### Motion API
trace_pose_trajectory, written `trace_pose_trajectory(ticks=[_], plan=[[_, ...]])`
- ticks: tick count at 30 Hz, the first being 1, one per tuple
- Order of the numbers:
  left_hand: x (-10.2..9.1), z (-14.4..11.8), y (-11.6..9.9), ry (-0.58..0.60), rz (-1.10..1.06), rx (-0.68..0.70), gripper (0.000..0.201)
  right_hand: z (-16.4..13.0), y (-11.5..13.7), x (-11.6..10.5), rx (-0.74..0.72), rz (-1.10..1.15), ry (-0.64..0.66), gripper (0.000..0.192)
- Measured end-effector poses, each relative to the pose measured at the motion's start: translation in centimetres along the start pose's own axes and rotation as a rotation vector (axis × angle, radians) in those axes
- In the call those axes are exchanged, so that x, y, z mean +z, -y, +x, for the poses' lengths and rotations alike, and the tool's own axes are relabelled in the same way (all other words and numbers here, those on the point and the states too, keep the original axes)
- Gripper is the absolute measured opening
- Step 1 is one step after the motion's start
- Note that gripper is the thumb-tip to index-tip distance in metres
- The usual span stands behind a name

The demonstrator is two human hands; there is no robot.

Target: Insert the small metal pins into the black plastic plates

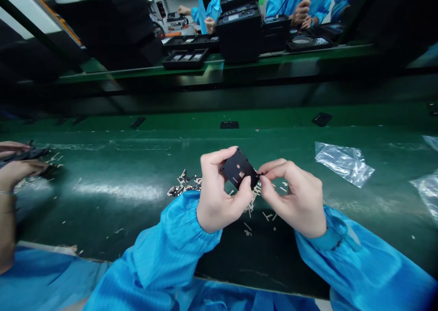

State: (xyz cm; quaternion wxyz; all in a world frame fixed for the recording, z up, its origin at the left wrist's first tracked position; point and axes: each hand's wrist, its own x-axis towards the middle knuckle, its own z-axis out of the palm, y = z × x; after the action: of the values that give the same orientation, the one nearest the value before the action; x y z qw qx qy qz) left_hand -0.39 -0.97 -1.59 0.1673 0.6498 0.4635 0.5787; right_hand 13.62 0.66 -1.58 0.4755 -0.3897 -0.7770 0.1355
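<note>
My left hand [219, 194] grips a small black square plastic plate [238, 169] with cut-out windows, thumb on its front and fingers curled over its top edge. My right hand [296, 197] pinches a tiny dark piece at the plate's right corner between thumb and forefinger. Both hands hover just above the green work surface [137, 174]. Under and around them lies a scatter of small metal clips [185, 186] and pale scraps. Both my sleeves are bright blue.
A co-worker's hands [15, 167] hold a dark part at the far left. Clear plastic bags [343, 162] lie at the right. Small black parts [229, 125] sit on the green conveyor behind. Beyond it stand black trays and boxes [239, 32], with people in blue coats working.
</note>
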Motion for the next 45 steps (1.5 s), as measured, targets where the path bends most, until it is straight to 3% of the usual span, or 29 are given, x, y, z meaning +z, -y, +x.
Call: trace_pose_trajectory(ticks=[11,21,30,45], plan=[[-1.0,0.5,0.7,0.080,0.052,0.081,0.052,0.7,0.0,-1.0,0.024,0.118,0.150,0.010],[-1.3,0.9,0.9,0.108,0.074,0.183,0.055,0.9,-0.2,-1.3,0.231,0.319,0.238,0.008],[-1.4,1.1,1.1,0.113,0.040,0.236,0.057,1.1,-0.3,-1.3,0.312,0.401,0.262,0.009],[-1.5,1.1,0.6,0.159,-0.027,0.152,0.054,0.6,-0.1,-1.0,0.284,0.293,0.190,0.009]])
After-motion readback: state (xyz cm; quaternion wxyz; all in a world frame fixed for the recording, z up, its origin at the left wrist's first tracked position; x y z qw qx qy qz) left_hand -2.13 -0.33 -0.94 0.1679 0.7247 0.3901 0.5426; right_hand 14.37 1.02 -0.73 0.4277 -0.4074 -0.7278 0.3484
